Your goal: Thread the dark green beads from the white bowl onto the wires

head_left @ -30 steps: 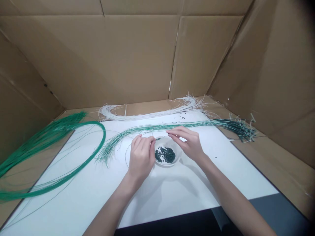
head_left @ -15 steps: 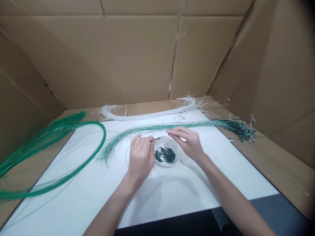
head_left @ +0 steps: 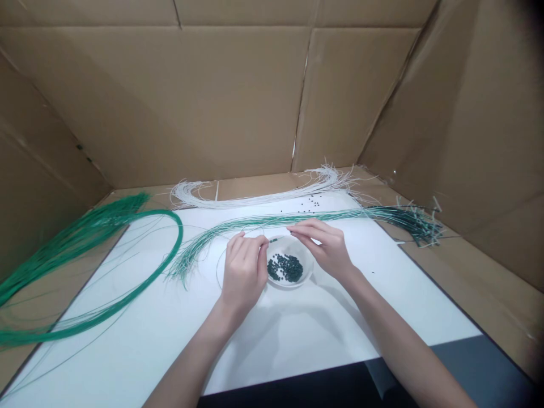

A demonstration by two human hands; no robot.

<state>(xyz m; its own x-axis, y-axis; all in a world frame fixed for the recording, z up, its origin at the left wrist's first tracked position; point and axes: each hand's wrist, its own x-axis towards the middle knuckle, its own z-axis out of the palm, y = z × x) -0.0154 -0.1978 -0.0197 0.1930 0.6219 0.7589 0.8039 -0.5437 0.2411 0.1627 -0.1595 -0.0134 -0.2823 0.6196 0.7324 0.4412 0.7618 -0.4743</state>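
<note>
My left hand [head_left: 245, 262] is closed in a pinch on a thin green strand, left of a small white bowl [head_left: 306, 276]. A few dark green beads [head_left: 273, 241] sit in a short row on the strand, just past the fingertips. My right hand [head_left: 322, 245] hovers over the bowl's right rim, thumb and forefinger pinched on a tiny dark bead [head_left: 289, 229]. A small gap separates it from the strand's beads. Inside the bowl lies a heap of dark green beads [head_left: 287, 267]. The strand's run behind my left hand is partly hidden.
A bundle of green strands [head_left: 272, 219] stretches behind the bowl, with dark ends [head_left: 419, 225] at right. Beyond it lie loose dark beads [head_left: 313, 202] and a white strand bundle [head_left: 250, 201]. A large green coil [head_left: 144, 283] covers the left. Cardboard walls [head_left: 238, 96] enclose the white table [head_left: 408, 294].
Hardly anything differs. My left fingertips and the beads on the strand have shifted very slightly; my right hand keeps its place.
</note>
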